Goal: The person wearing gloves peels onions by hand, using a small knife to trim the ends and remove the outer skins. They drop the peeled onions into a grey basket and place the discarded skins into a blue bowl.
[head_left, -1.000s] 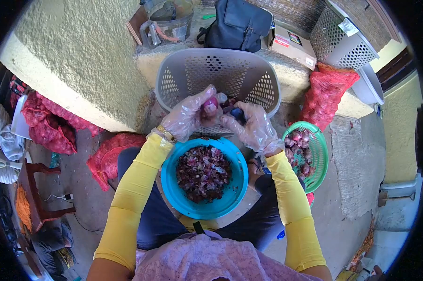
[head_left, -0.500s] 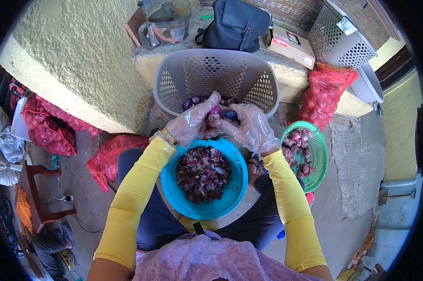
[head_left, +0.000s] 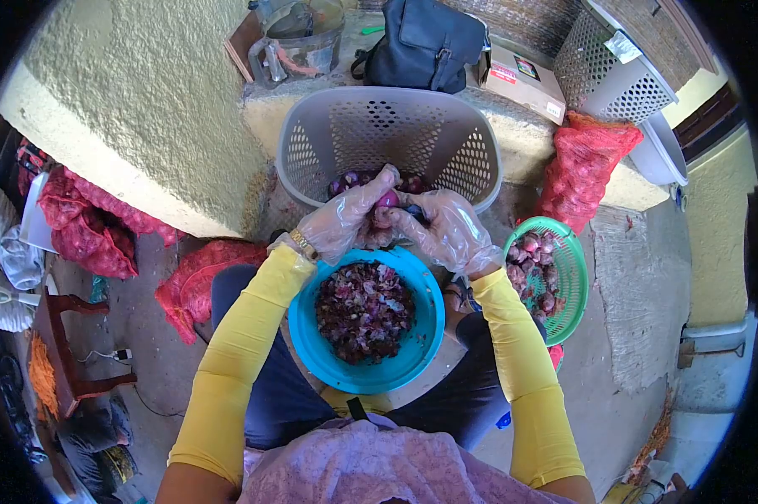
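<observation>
My left hand (head_left: 343,220), in a clear plastic glove, is closed around a red onion (head_left: 388,199) whose shiny purple side shows between the fingers. My right hand (head_left: 448,225), gloved the same way, meets it at the onion with curled fingers and the thumb against its lower side. A small dark patch shows between the right thumb and fingers, too covered to name. Just below the hands, a blue basin (head_left: 433,323) holds a heap of onion skins (head_left: 364,312). Behind them stands a grey perforated basket (head_left: 387,105) with several peeled onions (head_left: 345,181) at its bottom.
To the right, a green basket (head_left: 574,273) holds unpeeled onions. Red mesh sacks of onions stand at the right (head_left: 587,168) and lie at the left (head_left: 211,281). A black bag (head_left: 429,46) and a cardboard box (head_left: 521,80) rest on the ledge behind. A wooden stool (head_left: 68,353) is at the left.
The dark patch between my right thumb and fingers is more covered now, as the right fingers have turned inward slightly. The left hand has barely moved on the onion.
</observation>
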A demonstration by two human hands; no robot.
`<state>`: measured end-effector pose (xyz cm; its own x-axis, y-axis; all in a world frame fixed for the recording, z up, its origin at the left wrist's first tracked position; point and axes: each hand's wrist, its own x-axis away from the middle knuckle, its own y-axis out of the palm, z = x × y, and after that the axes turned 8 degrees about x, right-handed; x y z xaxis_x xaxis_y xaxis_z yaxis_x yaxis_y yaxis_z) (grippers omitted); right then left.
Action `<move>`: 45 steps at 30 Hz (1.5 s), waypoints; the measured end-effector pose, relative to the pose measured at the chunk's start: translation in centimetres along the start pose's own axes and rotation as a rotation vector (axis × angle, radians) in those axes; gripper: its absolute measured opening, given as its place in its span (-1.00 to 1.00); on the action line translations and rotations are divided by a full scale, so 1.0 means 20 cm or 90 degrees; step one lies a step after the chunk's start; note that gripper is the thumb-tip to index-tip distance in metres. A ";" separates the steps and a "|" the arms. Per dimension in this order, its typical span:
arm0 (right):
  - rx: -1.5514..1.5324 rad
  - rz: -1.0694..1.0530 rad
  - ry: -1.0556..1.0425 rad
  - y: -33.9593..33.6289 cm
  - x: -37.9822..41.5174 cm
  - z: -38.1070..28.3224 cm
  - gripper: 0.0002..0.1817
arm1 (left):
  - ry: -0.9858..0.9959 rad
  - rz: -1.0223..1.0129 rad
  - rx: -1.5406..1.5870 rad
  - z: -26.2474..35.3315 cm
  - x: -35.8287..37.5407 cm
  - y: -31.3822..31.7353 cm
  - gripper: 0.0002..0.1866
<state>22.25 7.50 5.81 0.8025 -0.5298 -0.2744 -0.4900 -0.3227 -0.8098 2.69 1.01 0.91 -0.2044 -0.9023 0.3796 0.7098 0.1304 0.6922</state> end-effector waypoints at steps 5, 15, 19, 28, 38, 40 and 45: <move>0.053 -0.058 -0.009 0.00 0.01 0.00 -0.64 | -0.012 -0.009 -0.064 0.03 0.02 0.00 -0.44; 0.193 -0.144 -0.116 0.03 0.04 -0.01 -0.45 | 0.044 0.029 0.049 0.04 0.01 0.00 -0.37; 0.165 -0.178 -0.098 0.00 0.04 -0.03 -0.40 | 0.051 -0.022 0.081 0.05 0.00 -0.05 -0.38; 0.143 -0.037 -0.103 0.05 0.05 0.04 -0.41 | 0.059 -0.055 0.145 0.06 0.00 -0.04 -0.43; 0.180 0.108 -0.009 0.07 0.05 0.10 -0.48 | 0.055 -0.143 0.148 0.01 -0.04 -0.12 -0.65; 0.177 0.110 -0.009 0.07 0.05 0.10 -0.47 | 0.044 -0.170 0.174 0.00 -0.05 -0.11 -0.66; 0.175 0.069 0.008 0.06 0.04 0.11 -0.43 | 0.012 -0.197 0.234 0.00 -0.04 -0.09 -0.68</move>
<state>23.04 8.31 3.41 0.7452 -0.5599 -0.3622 -0.4610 -0.0400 -0.8865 1.54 1.46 -0.52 -0.3532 -0.9287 0.1127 0.3315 -0.0116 0.9434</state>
